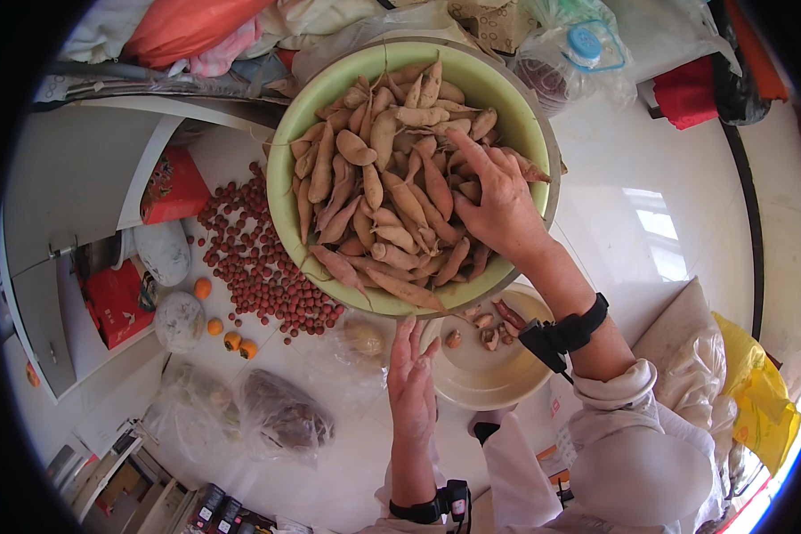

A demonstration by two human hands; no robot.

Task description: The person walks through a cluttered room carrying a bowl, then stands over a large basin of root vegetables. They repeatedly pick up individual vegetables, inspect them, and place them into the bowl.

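A green basin (pixel 275 193) heaped with sweet potatoes (pixel 400 200) stands before me. My right hand (pixel 504 207) is over the right side of the heap, its index finger stretched out onto the roots and its thumb apart. Nothing is plainly gripped in it; the curled fingers are partly hidden. Just outside the near rim is my left hand (pixel 410 384), raised with its fingers extended and holding nothing. Its fingertips come up to the rim, but I cannot tell whether they touch. Both wrists wear black straps.
A beige basin (pixel 487 394) with a few small roots or bulbs (pixel 488 339) sits below the green one. Small red fruits (pixel 260 267) spread over the floor, with persimmons (pixel 232 341) nearby. Plastic bags (pixel 284 410) lie front left; a cabinet (pixel 87 173) stands at left, a plastic jug (pixel 584 50) behind.
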